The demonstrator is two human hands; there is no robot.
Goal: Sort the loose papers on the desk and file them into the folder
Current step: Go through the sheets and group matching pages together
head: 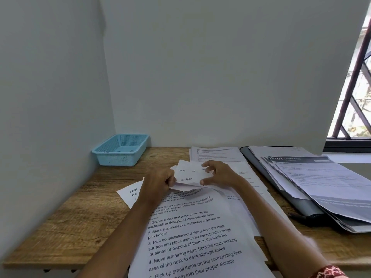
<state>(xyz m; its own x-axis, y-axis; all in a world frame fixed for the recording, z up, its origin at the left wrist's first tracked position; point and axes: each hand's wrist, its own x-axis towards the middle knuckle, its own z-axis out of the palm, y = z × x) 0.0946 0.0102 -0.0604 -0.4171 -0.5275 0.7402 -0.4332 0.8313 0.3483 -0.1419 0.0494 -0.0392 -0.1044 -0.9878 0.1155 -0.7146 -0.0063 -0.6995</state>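
A small sheet [187,174] is lifted above the papers [192,233] at mid-desk [66,223], its long axis running left-right. The left hand [158,182] pinches its near-left edge with curled fingers; the right hand [217,173] grips its right end, fingers spread. The folder [281,189] lies right, holding sheets.

Single view, head-worn, wide-angle. It looked forward and down from above the near edge of the desk [66,221], facing the wall [220,77] behind it. Both forearms reached in from the bottom edge; the papers [192,237] lay closest to the lens. A window [357,97] cut the right margin. No second view was supplied.
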